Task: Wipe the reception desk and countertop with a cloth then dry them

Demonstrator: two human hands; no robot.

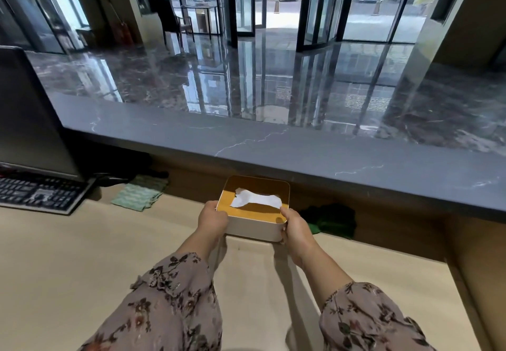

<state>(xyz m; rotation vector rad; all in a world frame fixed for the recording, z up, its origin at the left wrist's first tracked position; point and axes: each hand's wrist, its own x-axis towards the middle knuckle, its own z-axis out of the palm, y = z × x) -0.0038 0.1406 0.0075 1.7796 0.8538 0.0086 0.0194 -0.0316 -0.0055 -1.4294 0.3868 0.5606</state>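
A white tissue box (254,228) with a wooden lid and a tissue sticking out stands on the pale reception desk (82,254), just under the grey stone countertop (301,153). My left hand (212,217) grips the box's near left corner. My right hand (295,227) grips its near right corner, thumb on the lid. A light green cloth (139,194) lies folded on the desk to the left of the box. A dark green cloth (331,219) lies bunched to the right, in the shadow under the countertop.
A black keyboard (38,194) and a dark monitor (30,115) stand at the left of the desk. The raised countertop overhangs the back of the desk. Beyond it lies a glossy lobby floor with glass doors.
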